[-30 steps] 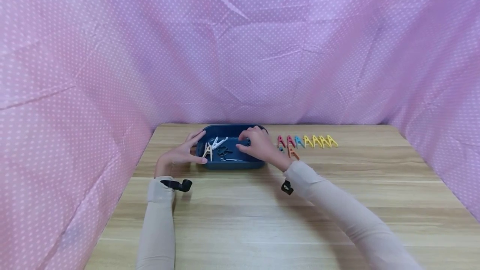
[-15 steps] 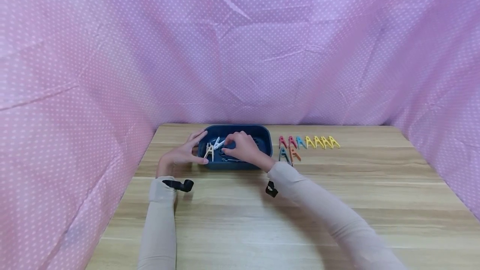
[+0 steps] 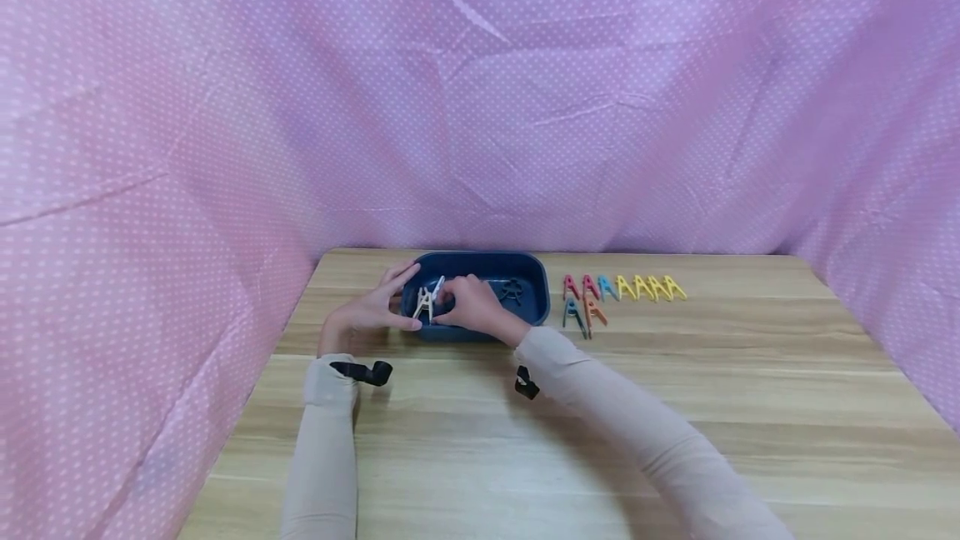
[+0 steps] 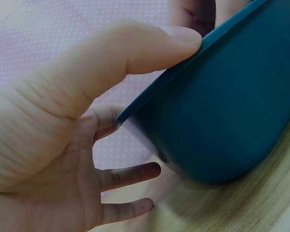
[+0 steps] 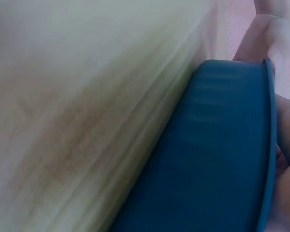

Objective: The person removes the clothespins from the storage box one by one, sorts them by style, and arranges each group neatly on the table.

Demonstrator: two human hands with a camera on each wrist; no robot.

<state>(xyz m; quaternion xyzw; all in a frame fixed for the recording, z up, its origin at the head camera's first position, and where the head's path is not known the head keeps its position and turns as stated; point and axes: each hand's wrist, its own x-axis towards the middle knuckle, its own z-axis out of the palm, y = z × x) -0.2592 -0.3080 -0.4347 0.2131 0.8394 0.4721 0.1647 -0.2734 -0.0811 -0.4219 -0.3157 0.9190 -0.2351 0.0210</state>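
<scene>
A dark blue bin (image 3: 491, 261) stands on the table. My left hand (image 3: 375, 305) spans its left end, thumb on the near rim and fingers spread toward the far side; in the left wrist view the thumb lies straight along the rim. My right hand (image 3: 472, 307) reaches inside with fingers bent, its fingertips right at a white clothespin (image 3: 438, 283). I cannot tell whether it pinches anything. A beige clothespin (image 3: 424, 300) leans in the left end, between the two hands. Dark green clothespins (image 3: 512, 290) lie in the right part of the bin.
Right of the bin, a row holds red clothespins (image 3: 571, 286), a light blue clothespin (image 3: 607, 287) and several yellow clothespins (image 3: 641, 286). In front of it lie a dark teal clothespin (image 3: 573, 315) and an orange clothespin (image 3: 593, 313). A pink dotted curtain (image 3: 480, 148) hangs behind the table.
My right hand has moved left inside the bin, from its right part to the white clothespin, uncovering the dark green clothespins and the teal one outside. The left hand keeps its place on the bin.
</scene>
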